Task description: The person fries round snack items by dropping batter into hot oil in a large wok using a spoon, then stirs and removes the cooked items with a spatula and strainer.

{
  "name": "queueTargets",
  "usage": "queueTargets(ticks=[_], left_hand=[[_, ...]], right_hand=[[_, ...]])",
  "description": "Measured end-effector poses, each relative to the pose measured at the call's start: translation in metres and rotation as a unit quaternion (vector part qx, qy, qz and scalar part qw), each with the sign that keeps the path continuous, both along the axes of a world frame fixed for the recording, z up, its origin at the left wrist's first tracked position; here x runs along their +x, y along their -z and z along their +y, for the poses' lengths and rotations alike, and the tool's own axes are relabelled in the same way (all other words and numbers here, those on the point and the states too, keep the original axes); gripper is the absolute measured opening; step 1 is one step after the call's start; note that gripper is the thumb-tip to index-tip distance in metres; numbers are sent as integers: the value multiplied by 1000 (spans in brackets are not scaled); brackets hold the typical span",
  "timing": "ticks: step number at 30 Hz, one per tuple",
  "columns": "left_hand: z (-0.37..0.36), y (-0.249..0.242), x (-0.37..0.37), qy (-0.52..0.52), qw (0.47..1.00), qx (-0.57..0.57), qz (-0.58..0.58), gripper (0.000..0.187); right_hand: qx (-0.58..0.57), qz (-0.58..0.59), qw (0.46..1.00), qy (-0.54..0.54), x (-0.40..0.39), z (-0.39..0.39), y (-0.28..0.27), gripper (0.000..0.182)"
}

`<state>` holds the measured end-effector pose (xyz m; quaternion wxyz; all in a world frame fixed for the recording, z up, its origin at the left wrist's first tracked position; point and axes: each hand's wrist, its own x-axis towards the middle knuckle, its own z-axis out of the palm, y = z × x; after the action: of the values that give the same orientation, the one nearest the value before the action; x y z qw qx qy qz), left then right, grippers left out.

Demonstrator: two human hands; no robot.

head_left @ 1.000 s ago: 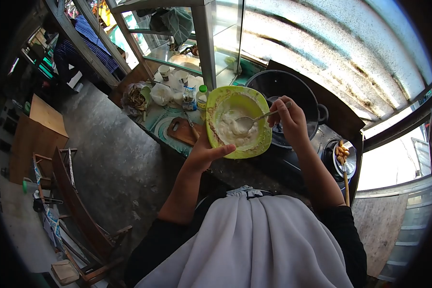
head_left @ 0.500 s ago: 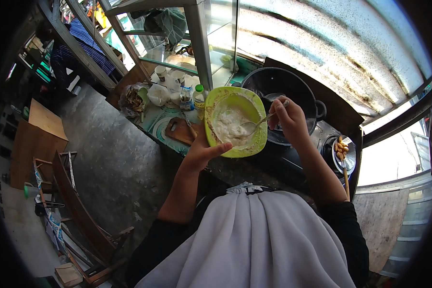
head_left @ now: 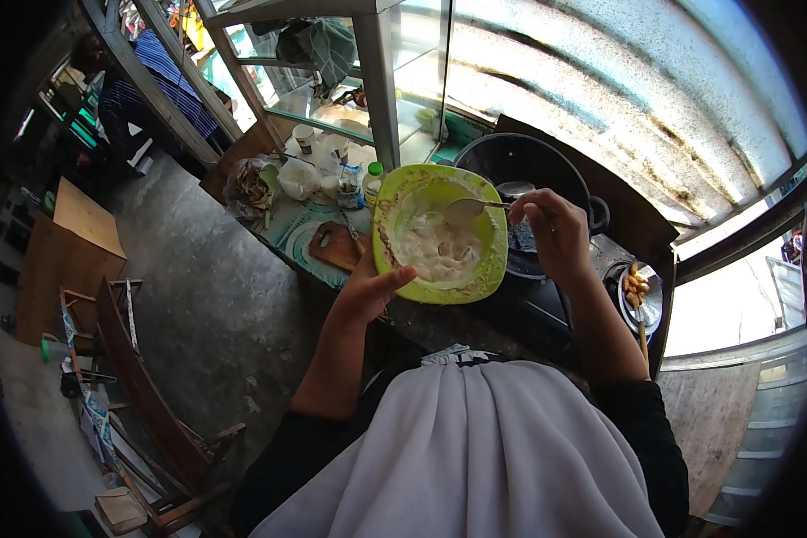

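My left hand [head_left: 372, 285] grips the near left side of a green bowl [head_left: 489, 280], its thumb over the rim. Pale, lumpy batter [head_left: 435, 251] lies in the bowl, with smears along the inner walls. A spoon [head_left: 464, 211] is in my right hand [head_left: 554, 229], held by its handle with the fingers closed. Its batter-coated head is raised above the mixture, near the bowl's far right side. Just behind the bowl stands a large black wok [head_left: 511, 148], partly hidden by the bowl and my right hand.
At right, a strainer [head_left: 652, 309] holds browned fried pieces [head_left: 635, 285]. Left of the bowl are a cutting board [head_left: 334, 248], a green-capped bottle [head_left: 373, 184], paper cups [head_left: 303, 139] and plastic bags [head_left: 298, 177]. A glass display case [head_left: 383, 90] rises behind. Another person [head_left: 152, 94] bends at far left.
The spoon has lifted out of the batter, turning its head toward the bowl's far side. My right hand has shifted slightly right and down, and the bowl has tilted a little.
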<state>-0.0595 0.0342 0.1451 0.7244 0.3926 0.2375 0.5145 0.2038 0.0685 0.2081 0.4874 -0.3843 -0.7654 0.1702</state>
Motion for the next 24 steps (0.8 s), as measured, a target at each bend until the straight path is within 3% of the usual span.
queueTargets(ticks=[3, 9, 13, 16, 17, 24], left_hand=[[-1, -3, -1, -8, 1000, -10, 3, 82], [3, -9, 6, -22, 991, 92, 97, 85], [3, -4, 6, -16, 995, 44, 85, 85], [3, -1, 4, 2, 996, 26, 86, 86], [6, 4, 3, 7, 996, 28, 84, 86], [6, 10, 11, 4, 996, 32, 89, 86]], right_hand=[[71, -34, 997, 20, 3, -5, -13, 4], [157, -175, 972, -24, -6, -7, -18, 12], [101, -188, 976, -37, 0, -6, -19, 9], [-73, -81, 994, 3, 13, -4, -5, 5], [-163, -16, 986, -4, 13, -3, -6, 18], [-317, 247, 915, -41, 18, 13, 39, 31]])
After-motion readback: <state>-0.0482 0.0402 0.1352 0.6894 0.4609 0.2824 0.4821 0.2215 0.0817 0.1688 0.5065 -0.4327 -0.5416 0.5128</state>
